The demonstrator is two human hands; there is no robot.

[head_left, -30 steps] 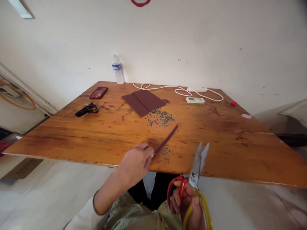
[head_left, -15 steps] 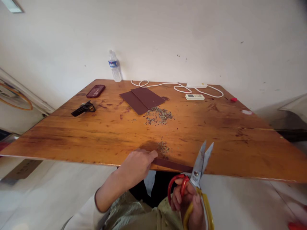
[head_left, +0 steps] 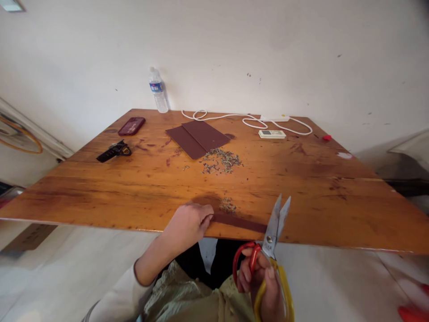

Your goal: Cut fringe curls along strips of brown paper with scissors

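Note:
My left hand point(head_left: 194, 220) is closed on the left end of a dark maroon strip point(head_left: 237, 221) at the table's front edge. My right hand point(head_left: 256, 275) grips a pair of scissors point(head_left: 272, 232) with one red and one yellow handle. Their blades point up and away, slightly parted, beside the strip's right end. Whether the blades touch the strip, I cannot tell. A small heap of thin trimmings point(head_left: 228, 205) lies just beyond the strip. Farther back, a larger pile of trimmings point(head_left: 225, 161) meets two overlapping maroon sheets point(head_left: 197, 138).
On the wooden table point(head_left: 150, 183), a phone point(head_left: 132, 126) and a black strapped object point(head_left: 114, 151) lie at the left. A water bottle point(head_left: 158, 91) stands by the wall. A white cable point(head_left: 228, 117), a power strip point(head_left: 275, 118) and a remote control point(head_left: 272, 134) lie at the back right.
My left hand has shifted slightly left and away from me with the strip's end. The scissors have moved a little left, and their blades have closed slightly.

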